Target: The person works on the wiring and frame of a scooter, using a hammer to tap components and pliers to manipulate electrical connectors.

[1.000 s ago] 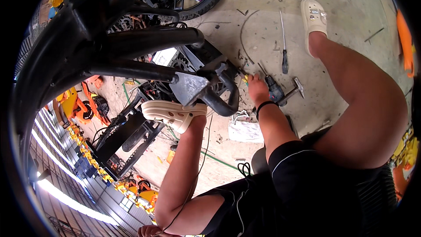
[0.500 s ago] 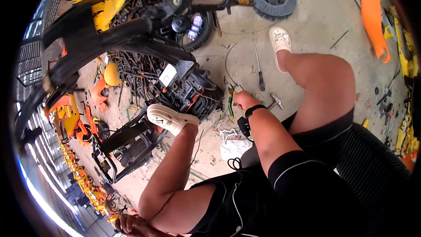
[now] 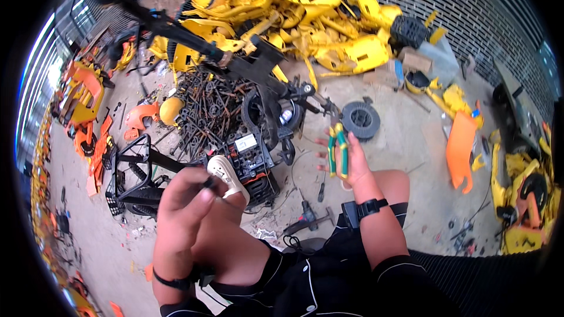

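Note:
My left hand (image 3: 185, 205) is raised over my left knee, thumb and fingers curled together around a small dark piece (image 3: 209, 182) whose kind I cannot make out. My right hand (image 3: 356, 163) is lifted with the palm up and fingers spread. Pliers (image 3: 338, 151) with green and yellow handles lie across that palm, jaws pointing away from me. Beyond my left hand, a stripped scooter frame with its black column (image 3: 205, 50) lies on the floor. Its open body (image 3: 254, 164) shows black and orange parts beside my left shoe (image 3: 226, 177).
A power drill (image 3: 305, 218), a hammer (image 3: 317, 222) and a screwdriver (image 3: 321, 191) lie on the floor before me. Rusty metal parts (image 3: 205, 105) are heaped beyond the frame, with yellow panels (image 3: 352, 53) piled behind. A wheel (image 3: 361, 120) and an orange panel (image 3: 461, 149) lie to the right.
My right hand has picked the pliers up from the floor and raised them. My left hand has come up from the lower left edge. The view has tilted up toward the panel pile.

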Demonstrator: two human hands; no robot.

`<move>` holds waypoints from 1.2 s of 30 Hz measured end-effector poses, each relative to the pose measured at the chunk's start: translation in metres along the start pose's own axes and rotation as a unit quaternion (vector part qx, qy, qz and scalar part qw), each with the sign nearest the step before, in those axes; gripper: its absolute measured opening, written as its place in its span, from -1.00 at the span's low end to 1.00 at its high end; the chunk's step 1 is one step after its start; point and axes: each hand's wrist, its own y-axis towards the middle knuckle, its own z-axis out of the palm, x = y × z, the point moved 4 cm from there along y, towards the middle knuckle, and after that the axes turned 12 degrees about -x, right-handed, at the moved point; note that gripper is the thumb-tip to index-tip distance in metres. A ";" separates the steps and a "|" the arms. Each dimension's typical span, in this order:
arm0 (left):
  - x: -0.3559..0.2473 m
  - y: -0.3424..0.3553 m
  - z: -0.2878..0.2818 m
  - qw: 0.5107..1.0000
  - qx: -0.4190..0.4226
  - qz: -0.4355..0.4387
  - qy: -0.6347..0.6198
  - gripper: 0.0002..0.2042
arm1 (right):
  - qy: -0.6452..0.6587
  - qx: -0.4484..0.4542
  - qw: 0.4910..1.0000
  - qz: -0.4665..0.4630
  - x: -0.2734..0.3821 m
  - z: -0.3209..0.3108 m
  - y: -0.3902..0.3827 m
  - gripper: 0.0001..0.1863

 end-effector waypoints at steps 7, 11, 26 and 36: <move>-0.001 0.006 0.042 0.988 0.005 0.001 -0.152 -0.76 | -0.091 0.079 0.991 -0.055 -0.036 0.047 -0.023 -0.32; 0.035 0.028 0.034 0.993 -0.031 0.002 -0.112 -0.75 | -0.263 0.074 0.961 -0.054 -0.039 0.101 -0.040 -0.28; 0.031 0.041 0.031 0.997 -0.043 0.062 0.036 -0.78 | -0.386 0.142 0.899 -0.150 -0.060 0.151 -0.086 -0.24; 0.030 0.045 0.032 0.992 -0.074 0.072 0.075 -0.80 | -0.554 0.098 0.784 -0.263 -0.057 0.155 -0.085 -0.10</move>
